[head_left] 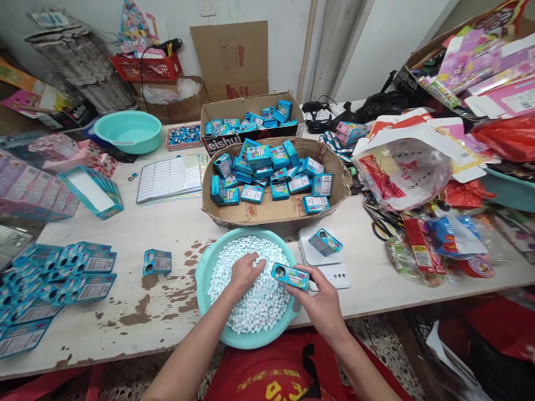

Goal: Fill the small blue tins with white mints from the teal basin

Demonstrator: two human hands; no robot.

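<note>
My right hand (pixel 324 303) holds a small blue candy box (pixel 291 277) with a round hole, tilted over the right side of a bowl. The box's label reads "CARAMELO MACIZO". Beneath it, the turquoise bowl (pixel 201 278) is heaped with small pale candies (pixel 251 309). My left hand (pixel 244 274) is down among them, fingers curled and bunched on some candies, the tips partly hidden. Another blue box (pixel 326 242) lies on a white scale (pixel 307 250) just right of the bowl. One more blue box (pixel 157 262) stands alone to the left.
Behind the bowl, an open cardboard box (pixel 267 214) holds many blue boxes, with a second carton (pixel 213 145) farther back. Stacked blue boxes (pixel 83 278) crowd the left edge. Scissors (pixel 378 223) and candy bags (pixel 422 250) lie at right. An empty turquoise basin (pixel 127 131) sits back left.
</note>
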